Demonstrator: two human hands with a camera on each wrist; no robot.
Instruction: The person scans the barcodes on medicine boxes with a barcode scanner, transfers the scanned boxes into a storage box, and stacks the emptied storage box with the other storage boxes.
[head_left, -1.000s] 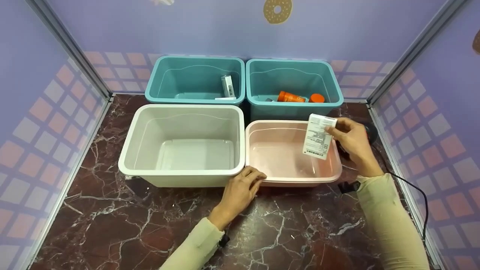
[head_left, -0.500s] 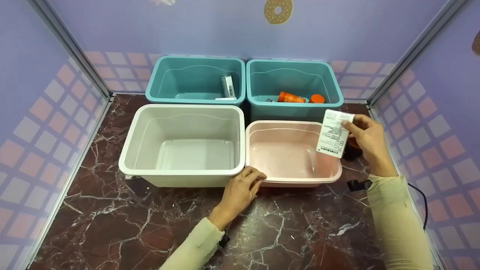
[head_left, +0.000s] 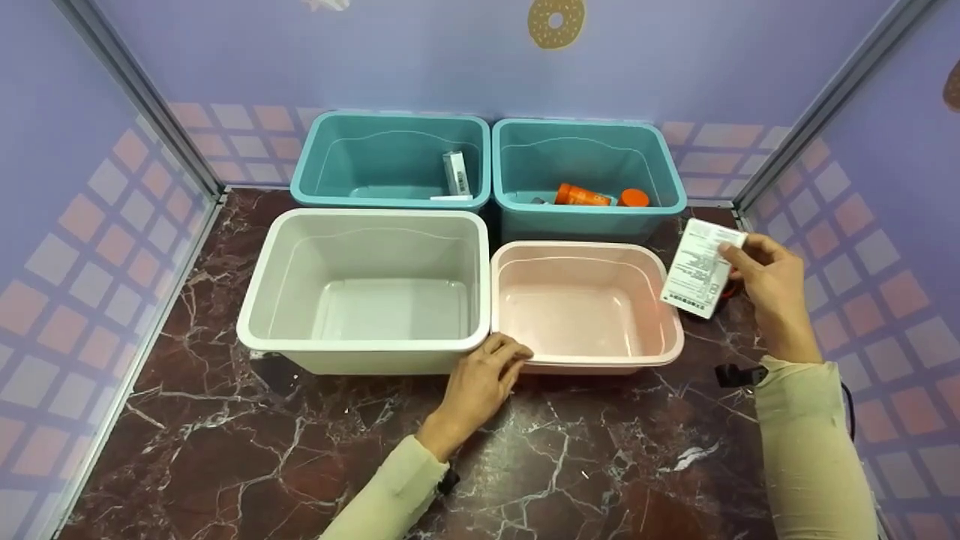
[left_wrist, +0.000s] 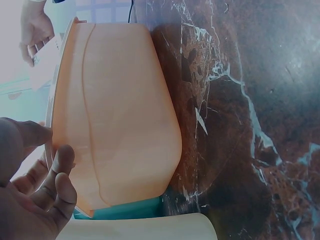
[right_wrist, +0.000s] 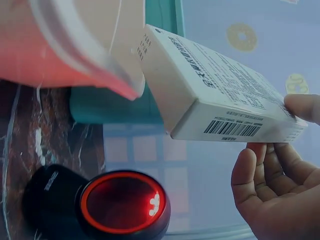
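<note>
Between thumb and fingers, my right hand (head_left: 776, 292) holds a white printed medicine box (head_left: 703, 268), tilted, just past the right rim of the pink bin (head_left: 574, 315). Its barcode side shows in the right wrist view, where a black barcode scanner (right_wrist: 125, 202) with a glowing red ring stands near and below the box (right_wrist: 225, 90). Most of the scanner is hidden in the head view. At the pink bin's near left corner, my left hand (head_left: 480, 379) pinches the rim, with thumb and fingers on either side in the left wrist view.
A larger white bin (head_left: 364, 346) stands left of the pink one. Behind are two teal bins: the left one (head_left: 375, 169) holds white boxes (head_left: 456, 172), the right one (head_left: 589, 150) orange-capped containers (head_left: 582, 195). Purple walls (head_left: 420, 60) enclose the marbled table (head_left: 300, 450).
My right hand has carried the medicine box rightward, from over the pink bin to beyond its right rim, with the box tilting more. My left hand has stayed on the rim.
</note>
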